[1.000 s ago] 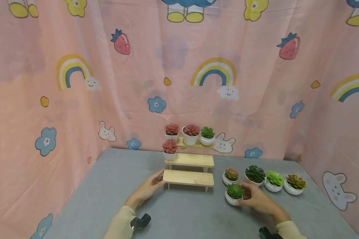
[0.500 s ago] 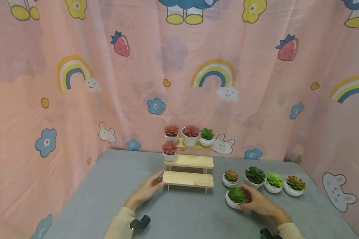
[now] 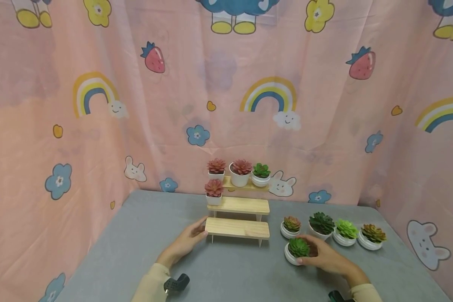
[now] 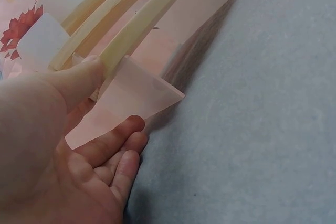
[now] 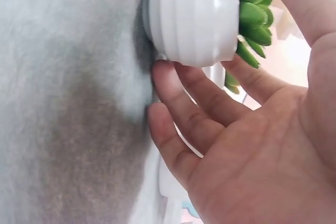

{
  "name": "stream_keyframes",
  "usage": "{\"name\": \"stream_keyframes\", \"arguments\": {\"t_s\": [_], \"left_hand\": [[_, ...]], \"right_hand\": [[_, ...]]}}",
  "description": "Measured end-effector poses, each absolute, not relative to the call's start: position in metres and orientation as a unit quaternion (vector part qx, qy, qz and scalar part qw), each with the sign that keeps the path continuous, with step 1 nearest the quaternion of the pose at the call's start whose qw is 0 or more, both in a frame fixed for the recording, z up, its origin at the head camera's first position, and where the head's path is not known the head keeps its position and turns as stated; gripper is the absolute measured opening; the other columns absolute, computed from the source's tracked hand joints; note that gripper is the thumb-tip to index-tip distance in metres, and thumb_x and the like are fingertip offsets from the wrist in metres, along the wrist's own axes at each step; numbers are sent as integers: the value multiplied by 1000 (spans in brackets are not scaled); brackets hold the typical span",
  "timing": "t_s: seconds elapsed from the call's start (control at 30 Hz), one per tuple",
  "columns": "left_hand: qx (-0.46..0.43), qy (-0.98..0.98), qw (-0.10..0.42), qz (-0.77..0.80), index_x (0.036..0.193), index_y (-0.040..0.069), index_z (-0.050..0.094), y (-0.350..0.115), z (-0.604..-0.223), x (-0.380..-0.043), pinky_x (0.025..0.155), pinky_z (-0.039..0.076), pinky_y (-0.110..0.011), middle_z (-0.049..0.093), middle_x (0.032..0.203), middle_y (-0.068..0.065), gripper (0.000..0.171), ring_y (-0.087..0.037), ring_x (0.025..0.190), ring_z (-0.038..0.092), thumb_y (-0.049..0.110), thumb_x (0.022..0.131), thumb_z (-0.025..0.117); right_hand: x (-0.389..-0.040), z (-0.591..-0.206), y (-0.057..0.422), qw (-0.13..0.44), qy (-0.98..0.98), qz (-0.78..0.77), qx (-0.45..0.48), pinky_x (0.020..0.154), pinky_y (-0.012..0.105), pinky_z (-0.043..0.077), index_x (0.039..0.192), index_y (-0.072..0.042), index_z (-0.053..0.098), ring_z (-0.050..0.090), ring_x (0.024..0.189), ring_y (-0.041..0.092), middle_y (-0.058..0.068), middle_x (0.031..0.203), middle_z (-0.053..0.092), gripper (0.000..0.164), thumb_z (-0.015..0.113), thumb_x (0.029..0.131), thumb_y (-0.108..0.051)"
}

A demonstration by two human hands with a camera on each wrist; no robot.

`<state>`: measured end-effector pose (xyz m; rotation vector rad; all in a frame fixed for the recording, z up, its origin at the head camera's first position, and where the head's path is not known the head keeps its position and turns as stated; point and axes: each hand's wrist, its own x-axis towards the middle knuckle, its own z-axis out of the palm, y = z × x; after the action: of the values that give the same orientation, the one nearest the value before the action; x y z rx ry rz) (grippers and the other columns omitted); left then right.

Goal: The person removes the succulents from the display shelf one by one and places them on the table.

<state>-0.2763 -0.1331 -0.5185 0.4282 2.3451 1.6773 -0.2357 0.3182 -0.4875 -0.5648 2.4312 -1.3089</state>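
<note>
A tiered wooden stand (image 3: 237, 227) with pale translucent legs stands in the middle of the table. My left hand (image 3: 186, 240) holds the left end of its lowest shelf, the thumb at the front edge; in the left wrist view the other fingers (image 4: 126, 174) lie loosely by the leg. To the right of the stand, my right hand (image 3: 324, 253) holds a green potted succulent (image 3: 298, 247), thumb at the near side and fingers around the far side. Its ribbed white pot (image 5: 194, 17) is low at the grey tabletop and leans slightly right in the head view.
Two red succulents (image 3: 216, 165) and a green one (image 3: 261, 170) sit on the top shelf; another red succulent (image 3: 214, 187) is on the middle shelf's left end. Right of the stand are an orange-tipped succulent (image 3: 292, 224), a dark green one (image 3: 321, 223) and others. A patterned pink curtain (image 3: 166, 105) hangs behind.
The green potted succulent has shifted slightly right and nearer in my right hand, tipping a little to the right. My left hand keeps its place at the shelf end.
</note>
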Motion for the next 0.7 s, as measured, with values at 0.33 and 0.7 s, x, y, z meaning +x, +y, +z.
{"name": "stream_keyframes", "arguments": {"t_s": [0.33, 0.7], "left_hand": [[149, 798, 114, 573, 160, 15, 31, -133, -521, -276, 116, 35, -63, 51, 148, -24, 65, -46, 143, 42, 37, 104, 56], [153, 798, 115, 572, 160, 14, 30, -132, -515, -273, 116, 34, -64, 49, 150, -26, 66, -47, 144, 41, 38, 104, 55]], "right_hand": [[-228, -478, 314, 120, 861, -450, -205, 92, 50, 56, 150, 3, 39, 52, 128, 53, 35, 146, 46, 67, 70, 96, -20], [-224, -462, 306, 85, 880, -438, -164, 92, 58, 53, 152, 1, 37, 53, 126, 50, 34, 147, 45, 72, 72, 94, -23]]}}
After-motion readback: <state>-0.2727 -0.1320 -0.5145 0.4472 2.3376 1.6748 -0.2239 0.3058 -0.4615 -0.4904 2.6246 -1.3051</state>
